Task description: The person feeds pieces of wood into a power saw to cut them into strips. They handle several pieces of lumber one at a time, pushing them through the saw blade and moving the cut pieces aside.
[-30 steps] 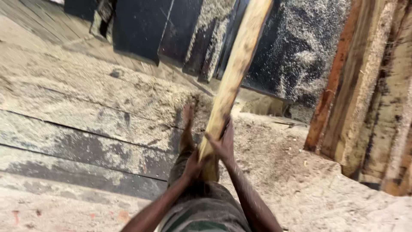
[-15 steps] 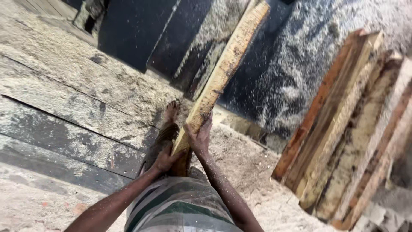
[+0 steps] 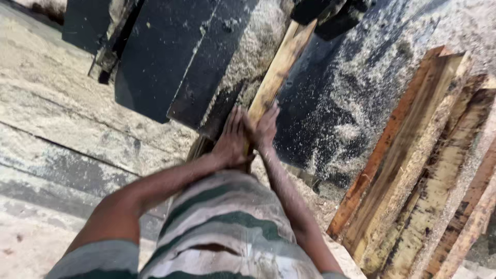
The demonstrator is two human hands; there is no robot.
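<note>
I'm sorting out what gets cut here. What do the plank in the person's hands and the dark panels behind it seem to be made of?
The plank looks like raw, rough-sawn wood: pale yellow, grainy, unfinished. The left hand and right hand press on it. The dark panels look like black-painted metal, flat and sharp-edged under sawdust, though that is uncertain. The stacked slabs on the right are also raw timber, with orange-brown, bark-like edges.

Soft even daylight, faint shadows, no glare, slight motion blur, tilted view

The person wore a short-sleeved shirt point(image 3: 227, 227) with broad grey, white and dark green stripes, dusty in places. Both forearms were bare, and the hands wore no gloves.
</note>
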